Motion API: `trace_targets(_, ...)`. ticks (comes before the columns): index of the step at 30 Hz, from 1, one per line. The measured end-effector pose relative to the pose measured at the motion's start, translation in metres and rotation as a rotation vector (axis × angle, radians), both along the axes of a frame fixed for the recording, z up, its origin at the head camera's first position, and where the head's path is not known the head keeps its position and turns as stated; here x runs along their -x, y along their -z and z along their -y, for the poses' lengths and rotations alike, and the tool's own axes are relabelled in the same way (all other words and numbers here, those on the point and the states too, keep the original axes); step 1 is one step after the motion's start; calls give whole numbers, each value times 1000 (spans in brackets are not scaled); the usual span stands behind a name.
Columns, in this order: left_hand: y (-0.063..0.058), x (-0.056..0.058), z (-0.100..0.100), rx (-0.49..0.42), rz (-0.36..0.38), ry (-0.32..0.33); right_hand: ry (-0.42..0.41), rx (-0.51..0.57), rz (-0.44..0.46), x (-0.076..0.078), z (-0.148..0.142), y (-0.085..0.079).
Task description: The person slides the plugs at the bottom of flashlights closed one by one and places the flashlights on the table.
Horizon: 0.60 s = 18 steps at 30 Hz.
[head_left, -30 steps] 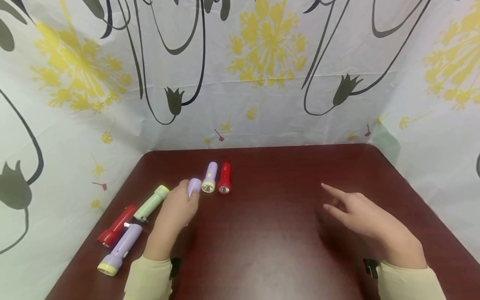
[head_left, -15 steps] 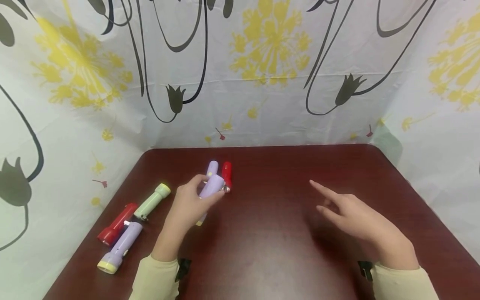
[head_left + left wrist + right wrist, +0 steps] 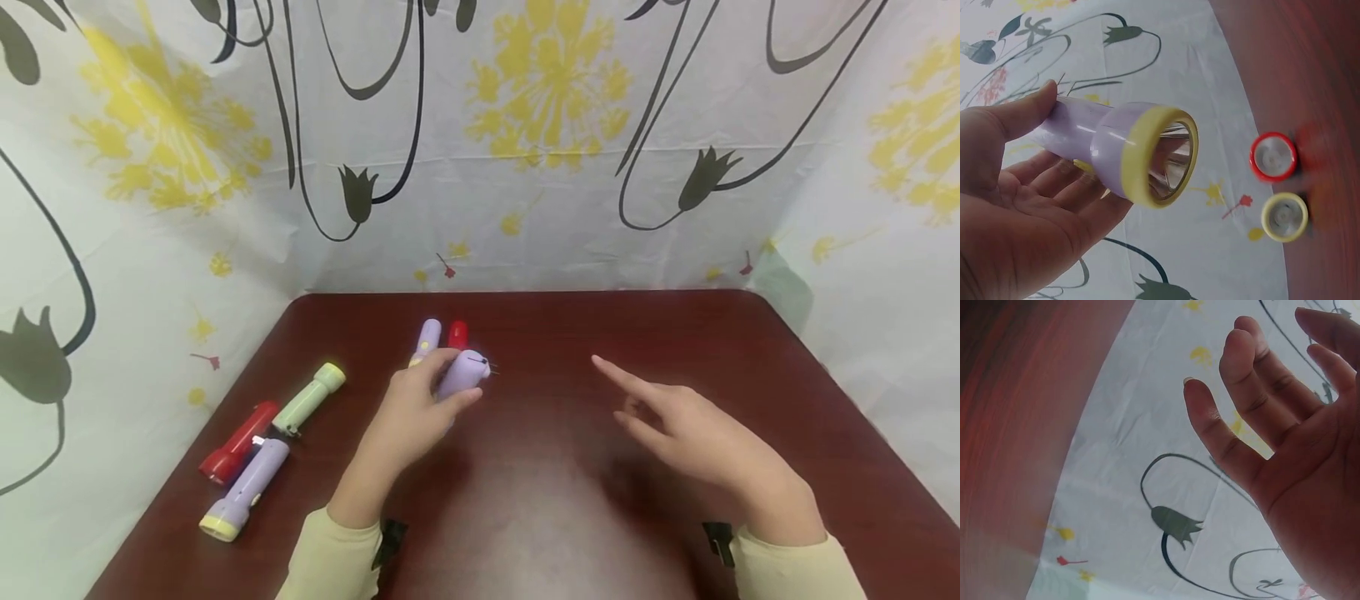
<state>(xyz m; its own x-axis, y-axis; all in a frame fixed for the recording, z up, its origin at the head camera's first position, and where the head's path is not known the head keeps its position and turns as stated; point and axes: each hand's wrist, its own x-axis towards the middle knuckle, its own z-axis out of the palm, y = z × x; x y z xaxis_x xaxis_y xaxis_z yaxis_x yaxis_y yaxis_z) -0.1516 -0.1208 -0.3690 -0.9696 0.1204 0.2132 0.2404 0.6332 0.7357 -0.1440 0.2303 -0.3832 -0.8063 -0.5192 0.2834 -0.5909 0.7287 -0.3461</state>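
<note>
A lilac flashlight [image 3: 1110, 134] with a yellow lens ring is gripped between the thumb and fingers of my left hand [image 3: 412, 408], held up over the table. In the left wrist view its reflector faces toward the camera side and a thin wire-like loop shows near its tail. Behind that hand in the head view lie a second lilac flashlight [image 3: 428, 337] and a red flashlight [image 3: 458, 335], both partly covered by it. My right hand [image 3: 690, 433] hovers over the right side of the table, index finger extended and holding nothing; the right wrist view shows its palm with fingers loosely bent.
On the table's left side lie a green flashlight [image 3: 309, 400], a red flashlight [image 3: 240, 442] and a lilac flashlight [image 3: 246, 490], close together. The dark red table [image 3: 540, 467] is bordered at the back and sides by a patterned white cloth [image 3: 465, 192].
My left hand has lifted the lilac flashlight and carried it rightward, in front of the back pair, tilting it along the way. My right hand has drifted a little left.
</note>
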Motion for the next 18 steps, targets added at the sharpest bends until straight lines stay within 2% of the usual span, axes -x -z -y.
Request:
trace_targets(4,-3,0,-7,9,-21,23,-13,-4,7,-1,6,-5)
trace_targets(9,-3,3,-15,3,-3,55,-48,-8,-46,0,18,-7)
trace_targets(13,-3,3,-22,5,13,118,-100,-13,-76,-1,30,-9)
trace_targets(18,-5,3,-27,15,4,186,-124,-44,-119,-1,39,-14)
